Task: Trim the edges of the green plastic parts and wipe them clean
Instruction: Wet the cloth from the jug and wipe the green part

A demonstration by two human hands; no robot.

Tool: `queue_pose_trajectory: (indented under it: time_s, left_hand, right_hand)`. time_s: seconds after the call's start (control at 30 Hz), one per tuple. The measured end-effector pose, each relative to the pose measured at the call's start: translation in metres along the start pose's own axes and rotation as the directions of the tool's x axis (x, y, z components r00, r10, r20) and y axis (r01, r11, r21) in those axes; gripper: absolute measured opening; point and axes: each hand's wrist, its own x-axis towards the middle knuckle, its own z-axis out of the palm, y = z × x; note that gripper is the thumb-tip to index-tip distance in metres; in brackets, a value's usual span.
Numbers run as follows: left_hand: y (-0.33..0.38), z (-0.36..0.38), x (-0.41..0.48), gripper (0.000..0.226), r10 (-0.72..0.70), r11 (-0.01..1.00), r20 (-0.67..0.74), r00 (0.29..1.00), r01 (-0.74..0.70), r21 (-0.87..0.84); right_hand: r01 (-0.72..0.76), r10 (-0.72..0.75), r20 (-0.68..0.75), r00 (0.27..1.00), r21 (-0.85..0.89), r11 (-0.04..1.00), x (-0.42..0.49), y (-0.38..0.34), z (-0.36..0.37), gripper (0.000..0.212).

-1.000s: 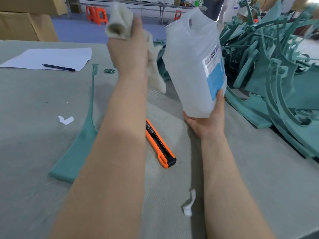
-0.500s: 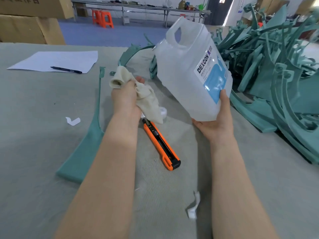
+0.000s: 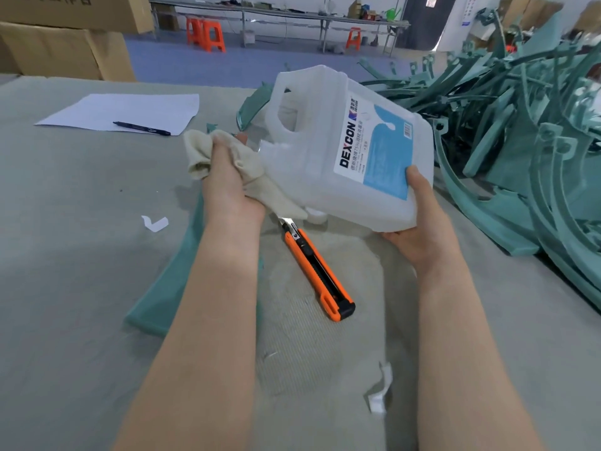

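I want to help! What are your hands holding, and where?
Left hand grips the cloth around its middle; right hand holds the tilted jug by its bottom end.

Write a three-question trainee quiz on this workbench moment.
1. True or false: the orange utility knife lies on the table, in neither hand.
2. What does the left hand grip? A pen; B beige cloth; C sheet of paper.
3. Fill in: the tilted DEXCON jug is held by the ___ hand.
Key: 1 true; 2 B; 3 right hand.
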Motion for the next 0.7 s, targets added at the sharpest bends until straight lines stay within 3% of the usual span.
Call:
queue_pose_trajectory:
  time_s: [0.17,0.23,0.37,0.47,0.63,0.7]
  left_hand:
    - [-0.012,-0.003,-0.001,0.034,-0.044,0.997,0.042,0.998,0.041,0.058]
    - [-0.018,-0.005,-0.001,0.024,-0.067,0.994,0.050,0.996,0.063,0.084]
    - [-0.026,-0.013,0.005,0.016,-0.120,0.987,-0.033,0.992,0.123,0.102]
    - [-0.029,-0.016,0.009,0.028,-0.165,0.980,-0.086,0.983,0.173,0.101]
    - [-0.036,-0.021,0.011,0.014,-0.179,0.974,-0.171,0.969,0.199,0.109]
    - [-0.036,-0.021,0.010,0.021,-0.169,0.974,-0.198,0.966,0.195,0.119]
  right_hand:
    - [0.023,-0.027,-0.071,0.997,-0.050,0.998,-0.002,-0.009,-0.001,0.047]
    - [0.045,-0.050,-0.079,0.996,-0.075,0.996,-0.003,-0.011,-0.002,0.045]
    - [0.076,-0.090,-0.114,0.989,-0.128,0.989,-0.006,-0.015,-0.003,0.042]
    - [0.110,-0.133,-0.118,0.984,-0.180,0.977,-0.009,-0.016,-0.001,0.038]
    - [0.168,-0.203,-0.158,0.966,-0.211,0.963,-0.011,-0.019,0.008,0.053]
    - [0.171,-0.209,-0.171,0.963,-0.215,0.961,-0.011,-0.020,0.010,0.056]
